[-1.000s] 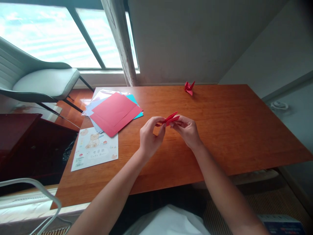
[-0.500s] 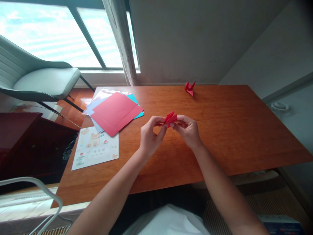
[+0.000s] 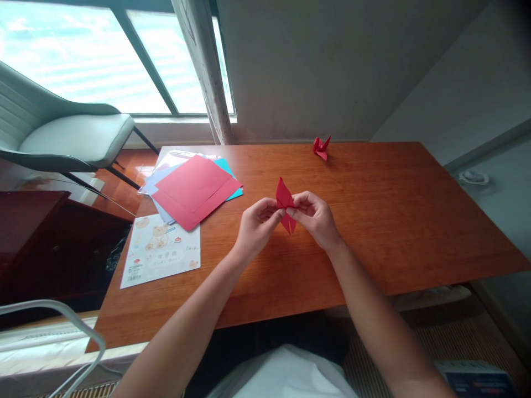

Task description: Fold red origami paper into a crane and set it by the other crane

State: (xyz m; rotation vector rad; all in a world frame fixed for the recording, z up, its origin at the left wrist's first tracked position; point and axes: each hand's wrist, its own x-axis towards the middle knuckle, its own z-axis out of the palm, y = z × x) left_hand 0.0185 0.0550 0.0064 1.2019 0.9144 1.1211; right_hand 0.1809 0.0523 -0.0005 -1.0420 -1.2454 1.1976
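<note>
Above the middle of the table (image 3: 394,221), a folded red paper (image 3: 284,193) is being pinched by the left hand (image 3: 255,225) and right hand (image 3: 317,220). Folding is seemingly being left partway, shaping like that of the paper bird (image 3: 321,149) at the table's far edge being absent. Its long axis is running far-to-near, the slit end being pointed at the table's near edge.

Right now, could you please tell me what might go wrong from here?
The folded red paper is pinched near its middle by the left hand and right hand, so it might tear there if they pull apart. Red sheets lie overlapping to the left, so a sideways sweep could shift them.
</note>
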